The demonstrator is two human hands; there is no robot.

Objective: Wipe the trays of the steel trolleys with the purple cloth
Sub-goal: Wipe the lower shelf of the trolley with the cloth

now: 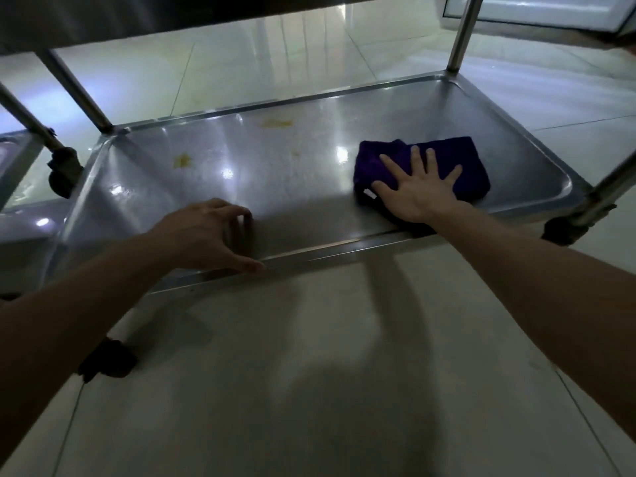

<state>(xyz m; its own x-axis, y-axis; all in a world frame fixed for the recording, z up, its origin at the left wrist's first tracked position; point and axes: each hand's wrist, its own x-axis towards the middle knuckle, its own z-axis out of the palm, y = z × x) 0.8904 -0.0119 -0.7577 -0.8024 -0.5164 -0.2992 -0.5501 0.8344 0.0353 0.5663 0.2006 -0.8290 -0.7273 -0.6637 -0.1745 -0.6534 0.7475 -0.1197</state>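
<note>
The right hand (418,191) lies flat on the purple cloth (421,170). Its fingers are spread wide and it presses down on the cloth; it does not grip it. The cloth is folded and sits on the tray (213,187) near the right end, close to the near edge. A small white tag (370,193) sticks out of the cloth by the thumb.

The left hand (210,232) is at the near edge of the tray, toward the left end. Its thumb rests on the near rim. Its fingers are bent and their tips touch the tray floor. It holds nothing.

The tray is shiny steel with a raised rim. There are yellow stains on it: one (181,160) near the far left corner, one (277,123) by the far edge in the middle, and a tiny one (295,153) between them and the cloth. All three are well apart from the cloth.

Steel posts (463,32) stand at the tray's corners. A black wheel (110,361) sits on the pale floor (309,373) under the near left corner. Part of another trolley (17,160) shows at the left.
</note>
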